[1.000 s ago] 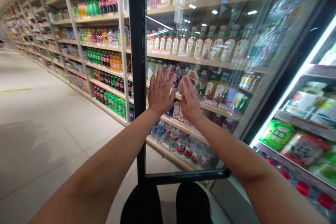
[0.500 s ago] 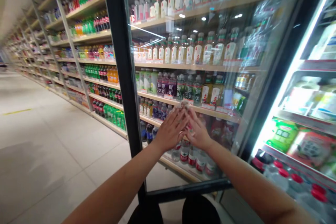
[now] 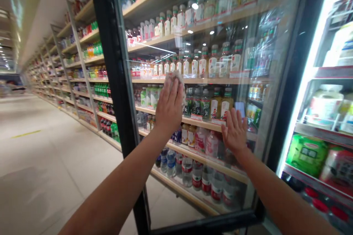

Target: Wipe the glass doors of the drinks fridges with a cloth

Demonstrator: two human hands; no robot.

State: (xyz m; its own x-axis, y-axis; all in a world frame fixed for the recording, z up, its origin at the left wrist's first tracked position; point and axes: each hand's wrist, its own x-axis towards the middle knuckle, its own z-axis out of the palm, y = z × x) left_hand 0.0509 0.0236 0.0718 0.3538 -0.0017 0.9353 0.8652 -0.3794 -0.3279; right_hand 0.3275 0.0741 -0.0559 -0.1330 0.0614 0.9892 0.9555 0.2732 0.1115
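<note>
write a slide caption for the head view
Left hand holding a cloth against a black-framed glass door, right hand open near it, shelved bottles visible through the glass.

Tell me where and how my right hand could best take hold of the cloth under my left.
Probably pinch the cloth by its crumpled edge, coming from your right: that margin sticks out beyond your left hand, which covers much of the rest, with the glass door behind. Your right hand is on that side, open.
</note>
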